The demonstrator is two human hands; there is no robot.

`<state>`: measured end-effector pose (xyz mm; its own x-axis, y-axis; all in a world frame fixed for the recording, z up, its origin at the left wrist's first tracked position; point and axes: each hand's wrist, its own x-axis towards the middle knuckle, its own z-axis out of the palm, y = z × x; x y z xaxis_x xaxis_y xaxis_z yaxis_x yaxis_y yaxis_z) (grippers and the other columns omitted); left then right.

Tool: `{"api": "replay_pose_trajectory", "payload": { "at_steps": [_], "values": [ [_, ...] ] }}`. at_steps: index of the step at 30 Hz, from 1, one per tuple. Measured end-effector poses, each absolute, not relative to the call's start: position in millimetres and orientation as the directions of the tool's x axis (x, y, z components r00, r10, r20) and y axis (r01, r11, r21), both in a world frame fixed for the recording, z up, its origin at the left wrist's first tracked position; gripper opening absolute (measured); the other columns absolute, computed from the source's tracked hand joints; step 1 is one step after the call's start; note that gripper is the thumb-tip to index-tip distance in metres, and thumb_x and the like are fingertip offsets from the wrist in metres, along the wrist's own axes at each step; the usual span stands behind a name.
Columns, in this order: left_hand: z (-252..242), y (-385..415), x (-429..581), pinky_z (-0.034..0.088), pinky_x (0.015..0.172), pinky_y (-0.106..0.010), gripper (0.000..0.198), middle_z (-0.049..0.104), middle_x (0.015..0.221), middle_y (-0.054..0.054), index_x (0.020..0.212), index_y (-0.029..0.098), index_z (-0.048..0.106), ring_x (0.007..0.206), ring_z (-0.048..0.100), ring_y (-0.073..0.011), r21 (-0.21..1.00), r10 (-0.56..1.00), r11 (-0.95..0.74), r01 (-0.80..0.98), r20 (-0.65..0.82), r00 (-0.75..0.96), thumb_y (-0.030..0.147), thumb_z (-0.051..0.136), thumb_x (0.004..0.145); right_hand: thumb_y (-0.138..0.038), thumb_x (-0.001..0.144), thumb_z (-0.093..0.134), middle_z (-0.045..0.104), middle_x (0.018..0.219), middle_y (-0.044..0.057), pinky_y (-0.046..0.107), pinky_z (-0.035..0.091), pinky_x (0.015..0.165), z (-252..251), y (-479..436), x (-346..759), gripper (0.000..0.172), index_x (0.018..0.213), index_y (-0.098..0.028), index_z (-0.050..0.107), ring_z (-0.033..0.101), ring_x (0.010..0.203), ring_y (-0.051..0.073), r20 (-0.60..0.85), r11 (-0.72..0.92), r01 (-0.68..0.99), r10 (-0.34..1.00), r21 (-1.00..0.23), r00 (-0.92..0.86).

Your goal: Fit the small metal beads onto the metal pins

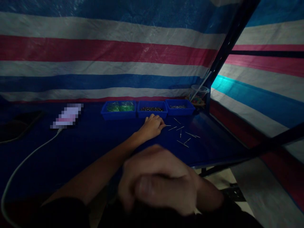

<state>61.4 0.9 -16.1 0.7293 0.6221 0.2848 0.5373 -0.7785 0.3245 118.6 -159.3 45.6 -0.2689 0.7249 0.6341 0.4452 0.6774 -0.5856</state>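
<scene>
Head view — left hand [153,126] pinches 1 thin pin [168,125]; right hand [161,180] curled.

The person's black cloth left sleeve [66,210], seven o'clock; matching black right sleeve [235,213], five o'clock; left hand [152,125] and right hand [161,180] bare.
</scene>
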Motion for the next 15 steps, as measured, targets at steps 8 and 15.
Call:
{"api": "replay_pose_trajectory", "payload": {
  "at_steps": [8,15],
  "values": [
    [6,-1,47,0.037,0.06,-0.025,0.042,0.052,0.054,0.002,0.058,0.017,0.055,0.056,0.051,-0.0122,0.67,0.743,-0.644,0.369,0.433,0.51,0.033,0.039,0.094,-0.026,0.088,0.049,0.063,0.09,0.011,0.037,0.045,0.077,14,-73,210,0.02,0.099,-0.015,0.061,0.056,0.086,0.024,0.552,0.446,0.892,0.762,-0.069,-0.339],
    [10,-11,52,0.036,0.055,-0.025,0.054,0.047,0.047,0.003,0.05,0.018,0.048,0.05,0.049,-0.0113,0.758,0.805,-0.571,0.315,0.441,0.396,0.046,0.033,0.094,-0.029,0.092,0.042,0.061,0.074,0.006,0.033,0.037,0.068,19,-73,208,0.026,0.082,-0.019,0.064,0.051,0.07,0.018,0.655,0.438,0.894,0.65,0.094,-0.386]
  ]
}}
